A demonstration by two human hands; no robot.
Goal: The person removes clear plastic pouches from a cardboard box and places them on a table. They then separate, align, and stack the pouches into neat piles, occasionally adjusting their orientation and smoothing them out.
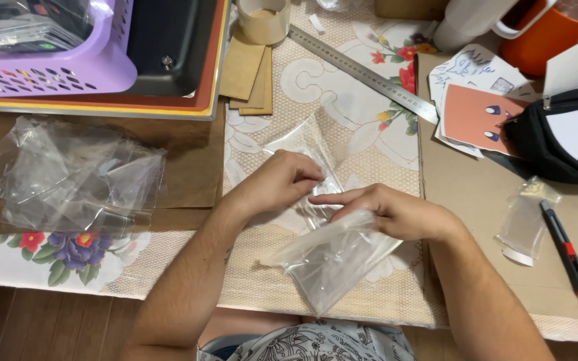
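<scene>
Looking at the clear plastic bag [332, 257] in the middle of the frame, just below both hands: it's probably feather-light, floppy and a bit slick, so pinching an edge near the mouth seems the way to grab it. Left hand [282, 180] has its fingers curled nearly closed, pinching thin clear film at the fingertips. Right hand [396, 210] lies mostly flat on the bag's top, index finger stretched toward the left hand, other fingers loosely bent. More crumpled bags [75, 174] sit at left.
</scene>
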